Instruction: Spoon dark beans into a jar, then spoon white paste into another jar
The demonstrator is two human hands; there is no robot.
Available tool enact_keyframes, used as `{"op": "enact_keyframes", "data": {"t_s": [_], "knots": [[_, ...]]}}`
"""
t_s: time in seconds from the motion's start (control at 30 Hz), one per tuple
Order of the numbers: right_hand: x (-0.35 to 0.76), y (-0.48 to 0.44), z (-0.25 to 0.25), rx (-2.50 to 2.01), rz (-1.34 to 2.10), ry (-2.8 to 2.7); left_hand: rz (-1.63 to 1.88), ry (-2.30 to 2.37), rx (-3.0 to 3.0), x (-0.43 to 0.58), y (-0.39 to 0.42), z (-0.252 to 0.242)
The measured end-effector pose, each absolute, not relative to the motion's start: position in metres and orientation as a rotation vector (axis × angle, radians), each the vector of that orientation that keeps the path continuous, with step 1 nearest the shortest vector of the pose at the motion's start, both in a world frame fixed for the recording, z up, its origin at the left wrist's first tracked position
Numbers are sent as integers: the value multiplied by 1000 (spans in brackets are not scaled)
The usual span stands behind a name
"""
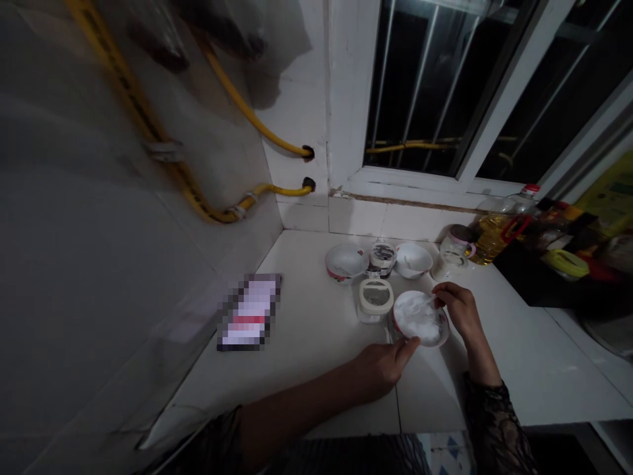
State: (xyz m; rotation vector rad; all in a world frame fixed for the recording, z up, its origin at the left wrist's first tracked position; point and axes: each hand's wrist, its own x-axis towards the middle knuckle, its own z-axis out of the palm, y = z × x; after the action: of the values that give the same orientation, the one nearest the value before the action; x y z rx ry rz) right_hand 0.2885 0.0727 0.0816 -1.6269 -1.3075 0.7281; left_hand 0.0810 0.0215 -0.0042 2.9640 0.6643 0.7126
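Observation:
A bowl [399, 324] with a red-patterned outside stands on the counter, filled with a white, powdery-looking substance [418, 315]. My left hand [386, 369] grips its near rim, thumb on the edge and the other fingers partly hidden beneath. At the far right rim my right hand [457, 309] is closed in a pinch on a thin, pale spoon-like utensil [429, 301], whose lower end blends into the white contents. Directly left of the bowl is a square clear jar [374, 300] with a white-framed lid.
Behind are a patterned bowl [346, 262], a jar with dark contents [382, 257] and a white bowl [413, 259]. An oil bottle [492, 234] and a pink-handled jar [455, 244] stand right. A phone [251, 312], pixelated, lies left. Yellow pipes [188, 185] run along the wall.

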Motion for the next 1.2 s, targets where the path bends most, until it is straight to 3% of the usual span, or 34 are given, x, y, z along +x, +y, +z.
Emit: {"op": "enact_keyframes", "data": {"t_s": [0.4, 1.2], "knots": [[278, 69, 81, -1541, 850, -1425, 676, 720, 2953, 81, 21, -6], [296, 78, 83, -1399, 892, -1086, 641, 725, 2946, 81, 22, -10]]}}
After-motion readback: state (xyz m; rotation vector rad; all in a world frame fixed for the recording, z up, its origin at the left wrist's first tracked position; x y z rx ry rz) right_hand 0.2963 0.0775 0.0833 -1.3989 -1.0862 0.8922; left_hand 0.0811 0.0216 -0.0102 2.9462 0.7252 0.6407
